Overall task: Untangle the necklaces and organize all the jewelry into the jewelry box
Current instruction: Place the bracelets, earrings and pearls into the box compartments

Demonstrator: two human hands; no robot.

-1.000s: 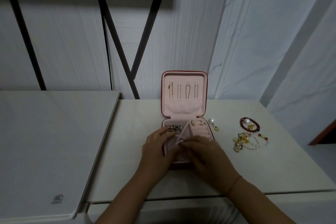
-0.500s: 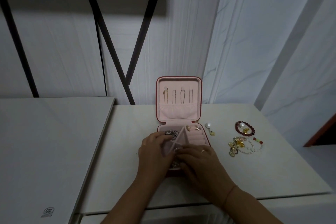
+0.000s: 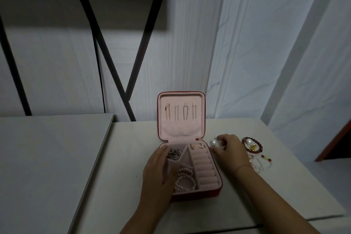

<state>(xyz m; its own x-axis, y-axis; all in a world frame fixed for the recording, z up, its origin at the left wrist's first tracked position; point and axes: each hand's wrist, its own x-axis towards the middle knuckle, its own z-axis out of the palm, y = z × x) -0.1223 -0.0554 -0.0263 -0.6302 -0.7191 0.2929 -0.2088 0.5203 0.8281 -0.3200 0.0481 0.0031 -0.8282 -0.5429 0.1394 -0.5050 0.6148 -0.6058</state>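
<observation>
From my remote station I saw the square red jewelry box (image 3: 199, 194) with its pink velvet lining standing open in the middle of the pale white table (image 3: 284, 186), its lid upright at the far side. Four thin gold chains (image 3: 180, 112) hung side by side inside the lid above a gathered pocket.

The left hand (image 3: 159, 175) lay palm down over the box's left side, with its fingers bent across the wall. Their tips were at the tangled silver chain (image 3: 173, 154) in the far-left compartment, and I could not tell whether they pinched it or only rested there. Just beside that hand, in the near compartment, sat a coiled bracelet of small white pearls (image 3: 185, 180). Small gold earrings (image 3: 196, 146) lay in the far-right compartment, above the row of pink ring rolls (image 3: 204, 167).

The right hand (image 3: 230, 148) was on the table just outside the box's far-right corner, its fingers curled, thumb and forefinger gripping a large white pearl (image 3: 213, 142).

To the right of that hand lay a dark red bead bracelet (image 3: 259, 148) ringing a second pearl (image 3: 248, 141) and a gold charm (image 3: 253, 146). Nearer me, a loose heap of mixed jewelry (image 3: 263, 163) with red and green beads was partly hidden behind the wrist.

A grey flat board (image 3: 47, 157) lay at the left, and black metal frame legs (image 3: 136, 53) crossed against the wall behind.
</observation>
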